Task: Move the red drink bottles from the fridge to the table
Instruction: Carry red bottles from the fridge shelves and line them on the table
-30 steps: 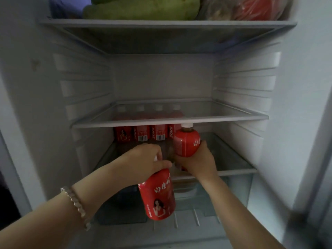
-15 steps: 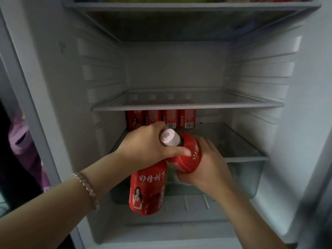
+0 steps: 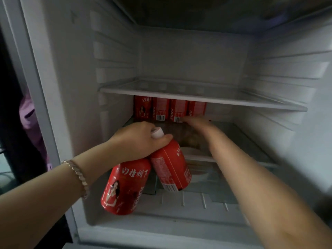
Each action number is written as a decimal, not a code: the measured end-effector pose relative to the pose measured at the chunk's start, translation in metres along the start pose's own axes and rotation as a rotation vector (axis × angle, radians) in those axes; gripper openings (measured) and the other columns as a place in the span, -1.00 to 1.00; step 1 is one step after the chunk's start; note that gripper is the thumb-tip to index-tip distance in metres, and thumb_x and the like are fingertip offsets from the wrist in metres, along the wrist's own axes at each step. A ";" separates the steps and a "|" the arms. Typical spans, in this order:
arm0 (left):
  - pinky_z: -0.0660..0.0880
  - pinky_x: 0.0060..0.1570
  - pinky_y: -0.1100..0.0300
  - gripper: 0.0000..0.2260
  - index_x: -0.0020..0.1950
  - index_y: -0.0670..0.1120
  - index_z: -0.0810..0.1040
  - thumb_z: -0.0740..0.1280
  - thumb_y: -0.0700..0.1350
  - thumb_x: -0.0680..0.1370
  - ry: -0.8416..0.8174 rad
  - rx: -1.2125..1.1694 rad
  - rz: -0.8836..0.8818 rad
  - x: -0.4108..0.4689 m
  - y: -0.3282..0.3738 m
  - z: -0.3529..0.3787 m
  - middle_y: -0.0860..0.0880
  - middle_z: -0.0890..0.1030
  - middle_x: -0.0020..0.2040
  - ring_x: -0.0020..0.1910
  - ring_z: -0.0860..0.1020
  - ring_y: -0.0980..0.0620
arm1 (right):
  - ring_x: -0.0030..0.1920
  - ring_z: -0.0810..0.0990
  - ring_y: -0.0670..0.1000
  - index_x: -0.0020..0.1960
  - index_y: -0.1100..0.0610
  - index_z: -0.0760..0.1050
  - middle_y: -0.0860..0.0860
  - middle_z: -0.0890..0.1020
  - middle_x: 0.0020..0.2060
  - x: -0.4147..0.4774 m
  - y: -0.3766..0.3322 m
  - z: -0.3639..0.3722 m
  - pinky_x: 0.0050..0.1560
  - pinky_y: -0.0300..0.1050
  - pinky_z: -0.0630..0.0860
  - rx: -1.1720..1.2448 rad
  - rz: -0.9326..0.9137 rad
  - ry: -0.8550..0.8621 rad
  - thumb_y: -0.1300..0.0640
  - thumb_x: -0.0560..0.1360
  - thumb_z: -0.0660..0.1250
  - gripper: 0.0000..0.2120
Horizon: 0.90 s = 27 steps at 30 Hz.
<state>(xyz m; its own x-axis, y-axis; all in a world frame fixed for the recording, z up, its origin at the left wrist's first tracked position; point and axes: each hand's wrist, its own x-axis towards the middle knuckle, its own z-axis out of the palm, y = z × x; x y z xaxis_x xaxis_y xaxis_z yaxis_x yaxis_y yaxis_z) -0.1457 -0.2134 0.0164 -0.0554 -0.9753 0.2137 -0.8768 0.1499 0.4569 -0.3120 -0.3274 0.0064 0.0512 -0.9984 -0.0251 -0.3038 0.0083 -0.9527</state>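
Note:
My left hand (image 3: pixel 138 141) grips two red drink bottles by their necks in front of the open fridge. One bottle (image 3: pixel 125 187) hangs at the left, the other (image 3: pixel 170 169) hangs tilted at the right with its white cap showing. A row of several red bottles (image 3: pixel 169 109) stands at the back of the lower shelf. My right hand (image 3: pixel 195 123) is stretched out into that shelf, its blurred fingers at the base of the row. It holds nothing.
A white-rimmed glass shelf (image 3: pixel 203 97) lies just above the row of bottles. Below the lower shelf is a clear drawer (image 3: pixel 215 177). The fridge's left wall (image 3: pixel 77 87) is beside my left arm. Purple cloth (image 3: pixel 28 114) shows outside at the left.
My right hand has passed its bottle to my left hand, which now holds two. The right hand has gone back in towards the row at the back.

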 end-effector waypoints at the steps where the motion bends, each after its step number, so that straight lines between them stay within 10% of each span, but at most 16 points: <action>1: 0.52 -0.11 0.16 -0.63 -0.14 0.01 0.55 0.22 0.31 0.45 -0.010 -0.015 -0.009 0.001 0.000 0.000 0.09 0.60 -0.20 -0.20 0.56 0.12 | 0.10 0.63 0.12 0.22 0.07 0.51 0.12 0.64 0.12 0.028 0.011 0.002 0.20 0.07 0.52 0.055 0.045 -0.039 0.08 0.32 0.50 -0.51; 5: 0.53 -0.09 0.17 -0.65 -0.12 0.03 0.53 0.23 0.29 0.46 -0.062 -0.015 -0.029 0.006 0.004 -0.005 0.07 0.60 -0.18 -0.19 0.58 0.10 | 0.16 0.59 0.15 0.35 0.03 0.37 0.09 0.55 0.25 0.174 0.066 -0.007 0.15 0.25 0.51 0.004 0.058 0.065 -0.01 -0.14 0.66 0.08; 8: 0.53 -0.08 0.17 -0.66 -0.16 0.03 0.51 0.22 0.30 0.47 -0.058 0.027 -0.032 0.008 0.008 -0.009 0.06 0.59 -0.17 -0.18 0.56 0.11 | 0.11 0.60 0.12 0.26 0.17 0.43 0.10 0.59 0.14 0.149 0.051 -0.012 0.15 0.10 0.56 0.012 0.065 0.212 0.07 0.01 0.62 -0.14; 12: 0.54 -0.10 0.17 -0.64 -0.16 0.01 0.52 0.22 0.30 0.46 -0.056 0.017 -0.043 0.009 0.005 -0.007 0.05 0.59 -0.19 -0.19 0.58 0.10 | 0.25 0.50 0.14 0.40 0.13 0.26 0.15 0.43 0.33 0.116 0.031 -0.008 0.23 0.15 0.50 0.015 0.087 0.268 -0.12 -0.21 0.65 0.24; 16: 0.56 -0.06 0.11 -0.60 -0.09 -0.01 0.55 0.23 0.31 0.45 -0.056 -0.004 -0.046 0.007 0.002 -0.005 0.04 0.61 -0.19 -0.19 0.59 0.08 | 0.31 0.41 0.15 0.45 0.26 0.06 0.18 0.37 0.34 0.085 0.021 -0.003 0.38 0.05 0.32 0.111 0.062 0.261 0.14 0.39 0.48 -0.18; 27: 0.55 0.01 0.07 -0.58 -0.06 -0.01 0.55 0.20 0.33 0.44 -0.030 0.073 -0.016 0.001 -0.002 -0.003 0.05 0.59 -0.11 -0.13 0.56 0.08 | 0.11 0.61 0.05 0.17 0.14 0.54 0.08 0.64 0.10 0.039 0.025 0.004 0.15 0.08 0.56 -0.027 -0.044 0.168 0.07 0.12 0.64 -0.35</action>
<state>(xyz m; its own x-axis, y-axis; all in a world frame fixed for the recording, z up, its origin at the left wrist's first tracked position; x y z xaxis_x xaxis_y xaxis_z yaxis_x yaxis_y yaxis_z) -0.1428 -0.2142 0.0186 -0.0545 -0.9820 0.1807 -0.9102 0.1233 0.3953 -0.3137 -0.3661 -0.0197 -0.0939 -0.9932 0.0695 -0.3299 -0.0348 -0.9434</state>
